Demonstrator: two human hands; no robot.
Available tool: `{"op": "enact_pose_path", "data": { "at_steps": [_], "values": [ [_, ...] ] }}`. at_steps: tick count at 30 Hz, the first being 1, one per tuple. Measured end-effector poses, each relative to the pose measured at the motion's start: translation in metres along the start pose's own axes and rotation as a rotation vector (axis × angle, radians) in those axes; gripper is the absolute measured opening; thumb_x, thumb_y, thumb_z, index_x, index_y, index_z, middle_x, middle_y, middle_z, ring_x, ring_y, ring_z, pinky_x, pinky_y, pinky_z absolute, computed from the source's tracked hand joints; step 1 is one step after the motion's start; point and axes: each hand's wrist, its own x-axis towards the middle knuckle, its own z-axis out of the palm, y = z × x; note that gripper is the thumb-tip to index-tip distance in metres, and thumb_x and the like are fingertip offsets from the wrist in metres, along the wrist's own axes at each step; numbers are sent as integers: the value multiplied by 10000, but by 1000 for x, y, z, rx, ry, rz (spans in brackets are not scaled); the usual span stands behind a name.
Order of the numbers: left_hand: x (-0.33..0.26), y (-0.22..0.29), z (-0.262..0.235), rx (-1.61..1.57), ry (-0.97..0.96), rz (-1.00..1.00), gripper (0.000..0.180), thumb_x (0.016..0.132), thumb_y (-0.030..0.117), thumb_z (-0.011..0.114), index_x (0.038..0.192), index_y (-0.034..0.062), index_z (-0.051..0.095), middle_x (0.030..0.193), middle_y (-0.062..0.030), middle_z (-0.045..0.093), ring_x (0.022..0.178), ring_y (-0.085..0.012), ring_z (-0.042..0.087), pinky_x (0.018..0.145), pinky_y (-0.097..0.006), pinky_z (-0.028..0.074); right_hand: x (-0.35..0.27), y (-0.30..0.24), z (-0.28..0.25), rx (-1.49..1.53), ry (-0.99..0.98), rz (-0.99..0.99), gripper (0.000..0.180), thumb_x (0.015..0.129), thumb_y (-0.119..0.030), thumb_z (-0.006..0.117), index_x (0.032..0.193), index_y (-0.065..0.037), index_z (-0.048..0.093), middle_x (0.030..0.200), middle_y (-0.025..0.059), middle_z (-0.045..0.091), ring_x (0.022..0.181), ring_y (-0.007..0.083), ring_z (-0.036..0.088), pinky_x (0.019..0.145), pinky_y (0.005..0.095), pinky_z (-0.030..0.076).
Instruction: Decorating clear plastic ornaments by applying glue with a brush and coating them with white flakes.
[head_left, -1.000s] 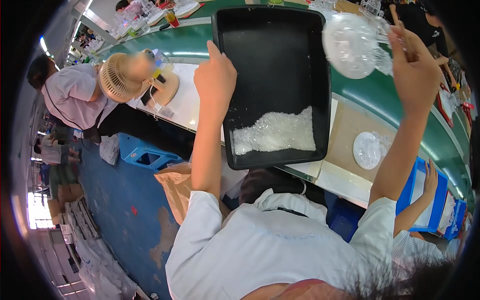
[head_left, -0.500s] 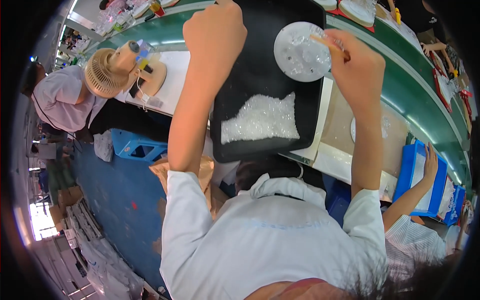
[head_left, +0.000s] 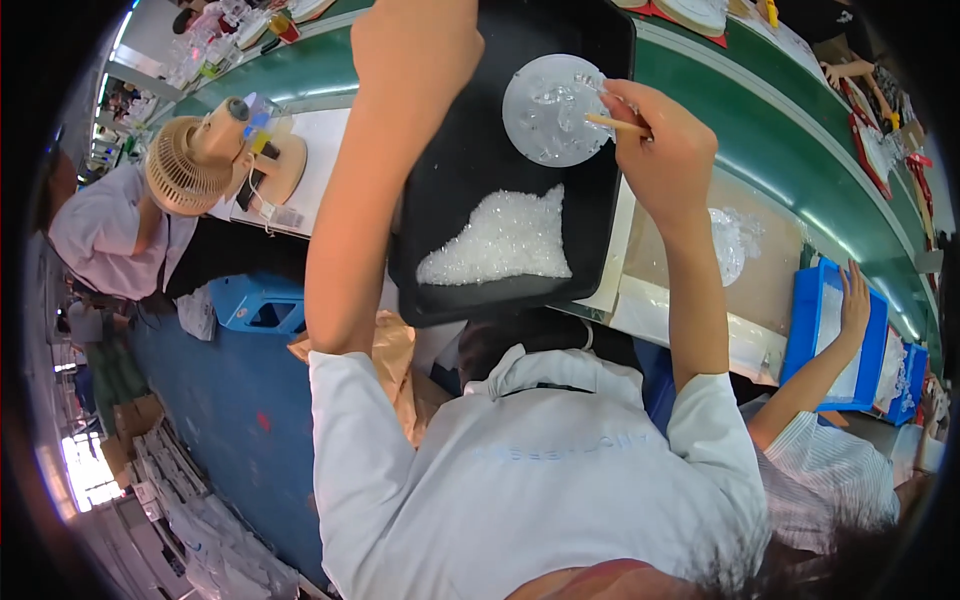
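A black tray (head_left: pixel 455 130) lies in front of me with a heap of small clear, glittering pieces (head_left: pixel 505 240) in its near part. Over its far right part is a round, whitish dish (head_left: pixel 530 130) with larger clear pieces (head_left: pixel 570 95) in it. My right hand (head_left: pixel 665 140) is closed at the dish's right rim, pinching a thin wooden stick (head_left: pixel 615 123) that points over the dish. Fingers of this hand seem to touch the rim. My left hand (head_left: pixel 418 45) is a closed fist at the tray's far left side; whatever it grips is hidden.
A beige fan (head_left: pixel 190 165) stands on the table at left, near a seated person (head_left: pixel 115 225). On the right lie a round clear piece (head_left: pixel 730 245) and blue bins (head_left: pixel 805 330), where another person's hand (head_left: pixel 855 300) reaches. A green conveyor (head_left: pixel 740 130) runs behind.
My right hand, with the stick, and the dish have shifted left over the tray. The stick now lies flatter across the rim. The whole view has shifted slightly.
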Motion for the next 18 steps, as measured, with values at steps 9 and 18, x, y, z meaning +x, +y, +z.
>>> {"op": "enact_pose_path", "data": {
  "at_steps": [9,18],
  "values": [
    [5,-18,52,-70,-297,113,192,855,109,582,987,-14,645,759,-227,685,717,-412,692,662,-498,555,-6,1,23,-11,22,-7,186,808,4,715,986,-48,729,901,117,740,795,244,729,695,310,566],
    [-43,11,179,-605,-510,55,268,832,232,629,981,26,714,967,-264,699,942,-429,684,856,-503,553,-47,24,45,-50,-488,188,126,874,-80,663,995,-59,689,894,160,697,822,366,674,713,419,533]
  ]
}}
